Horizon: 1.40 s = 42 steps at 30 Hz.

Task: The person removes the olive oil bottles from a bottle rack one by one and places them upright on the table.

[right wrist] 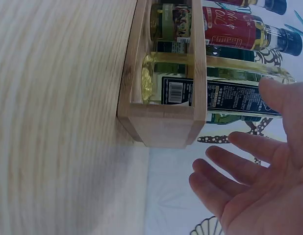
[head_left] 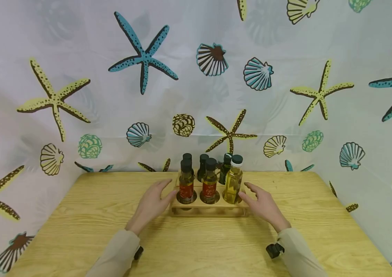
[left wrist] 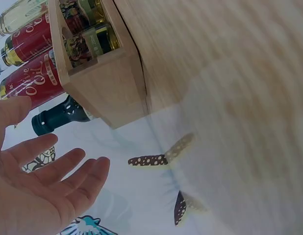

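A wooden rack (head_left: 210,211) stands at the back of the table with bottles in its round holes. In its front row are two red-labelled olive oil bottles (head_left: 186,188) and, at the right, a taller clear bottle of yellow oil (head_left: 233,182) with a dark cap. Darker bottles (head_left: 201,168) fill the row behind. My left hand (head_left: 152,202) is beside the rack's left end, fingers spread and loosely bent, holding nothing. At the right end my right hand (head_left: 261,203) is likewise spread, its thumb close by the yellow oil bottle.
The rack sits on a light wooden table (head_left: 196,246). Behind and to both sides hangs a white curtain (head_left: 196,96) printed with starfish and shells.
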{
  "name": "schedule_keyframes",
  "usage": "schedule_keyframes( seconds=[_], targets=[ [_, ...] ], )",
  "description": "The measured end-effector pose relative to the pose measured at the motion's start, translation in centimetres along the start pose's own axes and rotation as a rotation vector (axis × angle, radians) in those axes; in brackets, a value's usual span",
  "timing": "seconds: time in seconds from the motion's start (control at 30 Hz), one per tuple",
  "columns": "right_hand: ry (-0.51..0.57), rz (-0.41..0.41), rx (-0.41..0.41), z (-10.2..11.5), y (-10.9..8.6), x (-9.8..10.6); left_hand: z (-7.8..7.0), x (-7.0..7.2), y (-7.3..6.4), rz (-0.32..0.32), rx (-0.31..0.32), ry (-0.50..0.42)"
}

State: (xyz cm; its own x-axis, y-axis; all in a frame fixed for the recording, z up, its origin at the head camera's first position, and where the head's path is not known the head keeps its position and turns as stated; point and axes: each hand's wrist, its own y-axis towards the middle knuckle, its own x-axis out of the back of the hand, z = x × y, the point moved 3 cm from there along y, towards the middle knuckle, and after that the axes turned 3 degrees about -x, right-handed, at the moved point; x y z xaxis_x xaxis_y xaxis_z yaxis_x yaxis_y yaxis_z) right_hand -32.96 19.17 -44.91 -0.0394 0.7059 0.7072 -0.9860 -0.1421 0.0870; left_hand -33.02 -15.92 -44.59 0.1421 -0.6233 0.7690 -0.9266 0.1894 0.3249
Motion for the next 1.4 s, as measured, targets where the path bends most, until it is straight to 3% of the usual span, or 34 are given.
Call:
schedule_keyframes(
  seconds=[0.1, 0.3, 0.53, 0.63, 1.0, 1.17, 1.4],
  targets=[
    [0.128, 0.002, -0.026, -0.4, 0.2, 0.0, 0.2, -0.2, 0.1, 0.017, 0.025, -0.090],
    [0.310, -0.006, -0.065, -0.9, 0.4, -0.1, 0.4, -1.0, 0.3, 0.046, 0.136, -0.260],
    [0.594, 0.055, -0.111, -1.5, 0.8, -0.2, 1.5, -1.3, 0.0, 0.143, 0.247, -0.605],
    [0.668, 0.054, -0.122, -1.8, 1.1, -0.3, 1.9, -1.3, 0.0, 0.177, 0.263, -0.693],
    [0.711, 0.026, -0.030, -1.9, 1.8, 0.1, 2.8, -1.7, 0.3, 0.283, 0.317, -0.782],
    [0.750, 0.018, 0.000, -1.5, 2.5, 0.1, 2.9, -1.6, 0.5, 0.305, 0.321, -0.757],
    [0.827, 0.066, 0.027, -1.1, 3.2, -0.3, 2.9, -1.6, 0.3, 0.317, 0.379, -0.788]
  ],
)
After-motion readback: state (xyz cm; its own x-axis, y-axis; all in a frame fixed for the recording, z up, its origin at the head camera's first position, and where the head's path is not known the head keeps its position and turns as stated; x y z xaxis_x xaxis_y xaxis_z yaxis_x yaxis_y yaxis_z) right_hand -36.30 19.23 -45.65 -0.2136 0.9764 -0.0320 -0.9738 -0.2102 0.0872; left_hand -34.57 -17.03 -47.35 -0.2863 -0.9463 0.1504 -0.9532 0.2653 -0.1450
